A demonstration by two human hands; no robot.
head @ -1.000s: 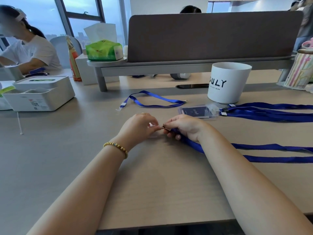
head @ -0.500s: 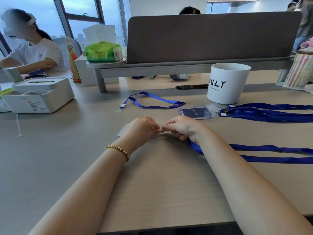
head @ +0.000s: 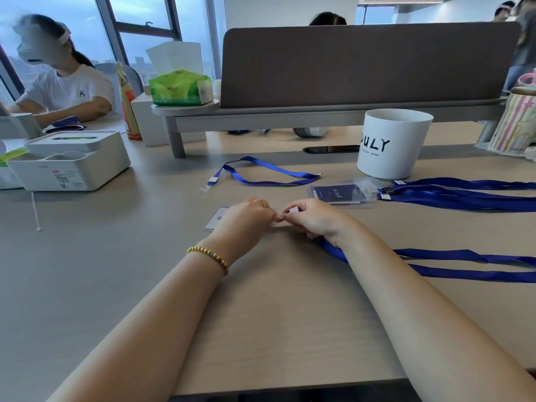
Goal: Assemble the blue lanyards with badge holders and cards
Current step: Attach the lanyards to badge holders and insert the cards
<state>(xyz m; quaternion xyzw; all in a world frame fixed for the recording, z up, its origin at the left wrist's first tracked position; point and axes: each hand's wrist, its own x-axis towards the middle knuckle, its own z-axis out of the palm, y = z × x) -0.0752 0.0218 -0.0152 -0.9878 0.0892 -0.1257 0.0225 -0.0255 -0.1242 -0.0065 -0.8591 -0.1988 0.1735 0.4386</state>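
Blue lanyard [head: 452, 264] trails right from the right hand [head: 316, 220], fingers pinching its white clip [head: 293, 210]; left hand [head: 245, 220] pinches a clear badge holder [head: 216, 220], fingertips meeting.

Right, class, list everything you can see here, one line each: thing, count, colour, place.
loose lanyard: one, blue, centre, far from hands
finished badge stack: count unclear, dark cards, right of centre
attached lanyards: several, blue, right
white cup: one, lettered, back right
tissue pack: one, green, on grey shelf
white box: one, left
badge holder: one, clear, under left hand
held lanyard: one, blue
left hand: pinching holder
right hand: pinching lanyard clip
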